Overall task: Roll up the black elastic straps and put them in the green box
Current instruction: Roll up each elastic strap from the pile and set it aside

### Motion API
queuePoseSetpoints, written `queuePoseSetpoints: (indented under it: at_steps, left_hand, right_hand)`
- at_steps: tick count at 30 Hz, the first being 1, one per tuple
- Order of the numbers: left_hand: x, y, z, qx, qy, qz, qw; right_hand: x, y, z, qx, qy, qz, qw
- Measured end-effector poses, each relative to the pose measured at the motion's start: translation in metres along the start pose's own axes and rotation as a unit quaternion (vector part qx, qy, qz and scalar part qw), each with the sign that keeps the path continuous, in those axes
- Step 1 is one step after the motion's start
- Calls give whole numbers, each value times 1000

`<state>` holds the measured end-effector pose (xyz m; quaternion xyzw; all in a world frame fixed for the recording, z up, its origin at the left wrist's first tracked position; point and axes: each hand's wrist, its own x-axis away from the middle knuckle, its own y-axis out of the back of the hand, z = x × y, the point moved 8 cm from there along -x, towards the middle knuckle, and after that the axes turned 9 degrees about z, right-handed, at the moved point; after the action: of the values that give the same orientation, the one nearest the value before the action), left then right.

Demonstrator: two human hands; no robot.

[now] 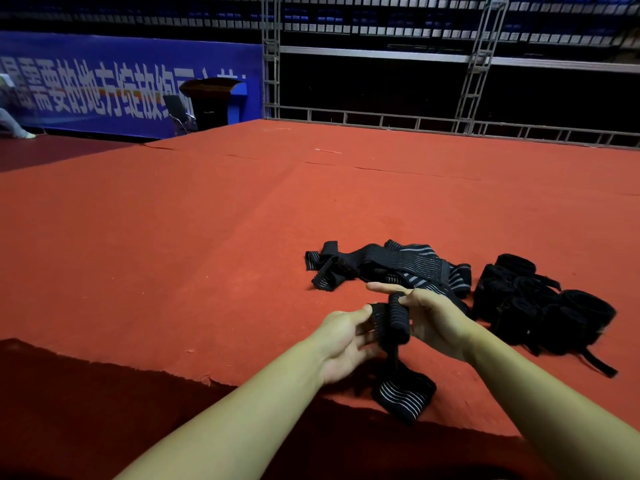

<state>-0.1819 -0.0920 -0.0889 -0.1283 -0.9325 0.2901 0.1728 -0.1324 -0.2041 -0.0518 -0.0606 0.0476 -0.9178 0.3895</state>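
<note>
Half-wound strap roll (390, 322) gripped between left hand (341, 344) fingers and right hand (437, 323) fingers; loose tail (403, 393) hangs beneath. Weak grip risks unwinding. Green box unseen.

The red carpet (242, 209) runs off the right edge; a person's leg (14, 124) is cut off at the left.

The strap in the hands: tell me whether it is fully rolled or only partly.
Partly rolled. The strap forms a thick roll between the left hand and right hand, but its striped tail hangs down unrolled onto the red carpet.
</note>
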Motion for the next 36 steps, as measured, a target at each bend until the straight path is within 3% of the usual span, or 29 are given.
queuePoseSetpoints:
  at_steps: [4,6,8,11,13,15,18,20,24,30,36]
  left_hand:
    - [4,22,-18,-2,-33,-43,999]
    - [4,30,-24,-51,-42,-50,997]
    - [7,35,-32,-144,-52,-60,986]
    - [16,45,-60,-337,-105,-135,926]
    - [22,47,-77,-392,-139,-166,894]
    - [22,46,-84,-397,-147,-159,892]
    - [23,44,-88,-355,-169,-134,909]
    - [26,46,-94,-383,-194,-138,893]
    - [31,49,-99,-355,-239,-134,894]
    - [31,59,-99,-329,-201,-95,918]
    - [51,104,-127,-336,-237,-239,880]
  right_hand:
    - [8,15,-5,12,-6,-57,998]
    - [12,24,-5,112,-21,-83,990]
    - [13,25,-1,266,-46,-90,959]
    - [10,23,10,414,-31,-129,900]
    - [7,21,16,447,-6,-151,882]
    - [4,13,18,438,-11,-150,886]
    - [2,0,14,338,-38,-139,930]
    - [-2,-8,10,272,-45,-127,953]
    - [-19,-14,-1,251,-45,-135,957]
    - [-42,-37,-21,110,-39,-54,992]
    - [-28,-31,-16,176,-68,-1,982]
